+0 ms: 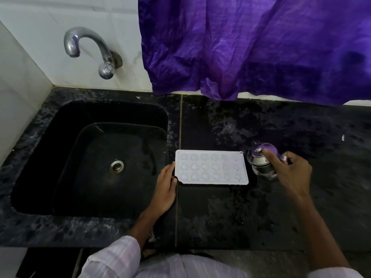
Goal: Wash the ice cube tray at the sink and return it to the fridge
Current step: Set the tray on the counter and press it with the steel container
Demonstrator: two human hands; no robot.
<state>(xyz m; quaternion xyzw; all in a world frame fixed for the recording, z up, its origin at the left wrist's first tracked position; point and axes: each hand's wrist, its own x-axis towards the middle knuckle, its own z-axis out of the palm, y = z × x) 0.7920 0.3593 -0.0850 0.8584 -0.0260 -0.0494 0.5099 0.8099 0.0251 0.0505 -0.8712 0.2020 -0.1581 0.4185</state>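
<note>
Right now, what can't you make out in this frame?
- The fridge: outside the head view, not visible at all.
- Cells of the ice cube tray: washed out and pale, contents unreadable.
- Inside of the lidded container: hidden by its lid and the right hand.
- Wall behind the purple curtain: covered by it.
- Floor of the sink: too dark to tell whether it is wet.

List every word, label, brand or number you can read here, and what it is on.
No text can be read.
The ice cube tray: moulded shapes only, no lettering.
The jar in the right hand: no legible print.
The white mark on the counter: too small to read.
</note>
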